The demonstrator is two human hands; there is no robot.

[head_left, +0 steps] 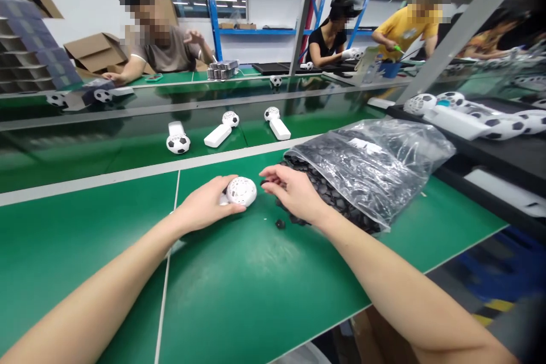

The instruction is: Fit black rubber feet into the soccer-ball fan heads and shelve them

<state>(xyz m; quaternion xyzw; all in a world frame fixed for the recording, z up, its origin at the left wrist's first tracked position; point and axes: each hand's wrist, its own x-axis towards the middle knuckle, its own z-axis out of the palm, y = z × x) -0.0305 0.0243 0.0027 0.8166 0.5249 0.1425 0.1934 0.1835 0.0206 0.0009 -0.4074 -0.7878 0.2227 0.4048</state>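
Your green bench (239, 296) carries a clear plastic bag (396, 151) of black pieces (341, 203) at one o'clock and a loose black piece (280, 224) at twelve o'clock.

A bare, slender left forearm (123, 278), smooth in outline, narrowed evenly to an uncovered left wrist (177, 224), and past it I saw an ungloved left hand (209, 203) with slim fingers and a rounded thumb. The bare right forearm (375, 273) was fuller toward the elbow, where a faint crease (452, 348) marked the bend. It tapered to an equally uncovered right wrist (325, 219) and an ungloved right hand (295, 191), slim-fingered too. Whatever clothing was worn lay outside my view.
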